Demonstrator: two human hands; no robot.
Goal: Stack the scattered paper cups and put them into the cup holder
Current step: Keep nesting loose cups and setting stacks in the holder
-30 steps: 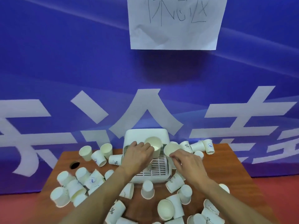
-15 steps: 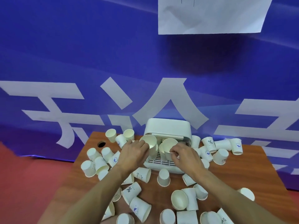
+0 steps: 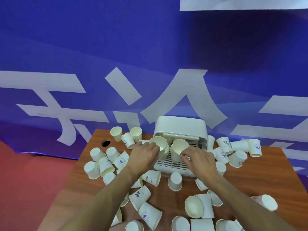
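Observation:
A white cup holder (image 3: 180, 126) with a slotted tray stands at the back middle of the wooden table (image 3: 283, 167). My left hand (image 3: 143, 157) grips a white paper cup (image 3: 159, 145), mouth up, over the tray's left side. My right hand (image 3: 198, 160) pinches the rim of a second cup (image 3: 179, 147) over the tray's right side. The two cups stand side by side, almost touching, just in front of the holder's opening. Several white paper cups (image 3: 175, 180) lie scattered around the holder, some upright, some tipped, some upside down.
A blue banner (image 3: 83, 47) with large white characters hangs right behind the table. A round cable hole (image 3: 106, 143) sits at the table's back left corner. Red floor (image 3: 25, 189) lies to the left. A white paper sheet (image 3: 241, 4) is pinned to the banner at top right.
My view has swung left and down. Both hands have kept their cups and brought them closer together over the holder's tray, toward its opening.

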